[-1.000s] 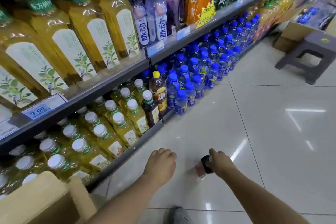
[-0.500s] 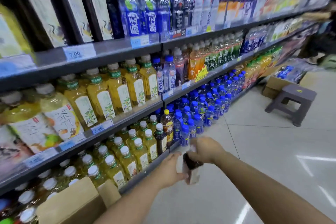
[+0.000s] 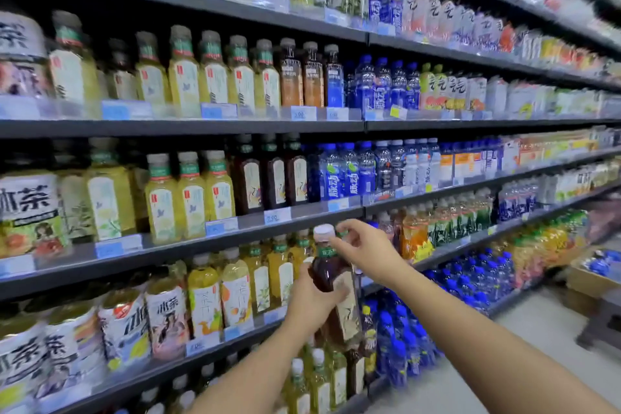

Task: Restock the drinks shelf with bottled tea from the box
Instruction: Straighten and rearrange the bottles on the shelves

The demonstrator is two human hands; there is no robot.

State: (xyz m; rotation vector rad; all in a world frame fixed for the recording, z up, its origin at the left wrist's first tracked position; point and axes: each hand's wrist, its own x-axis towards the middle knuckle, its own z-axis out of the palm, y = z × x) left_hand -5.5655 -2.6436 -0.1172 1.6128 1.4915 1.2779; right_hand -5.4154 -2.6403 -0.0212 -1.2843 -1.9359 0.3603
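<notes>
I hold a dark bottled tea (image 3: 331, 274) with a white cap and a pale label upright in front of the shelves. My left hand (image 3: 311, 299) wraps its body from the left. My right hand (image 3: 364, 250) has its fingers at the cap and neck. Similar dark tea bottles (image 3: 272, 175) stand in a row on the shelf above and to the left, beside yellow tea bottles (image 3: 190, 195). The box is out of view.
Long grey shelves (image 3: 188, 126) full of drinks run from left to far right. Blue bottles (image 3: 396, 339) fill the lowest shelf under my hands. A cardboard box (image 3: 589, 276) and a grey stool (image 3: 601, 323) stand on the tiled floor at right.
The view has swung up from the floor to the shelves. My right hand lifted the dark bottle from near the floor to shelf height, and my left hand has taken hold of its body.
</notes>
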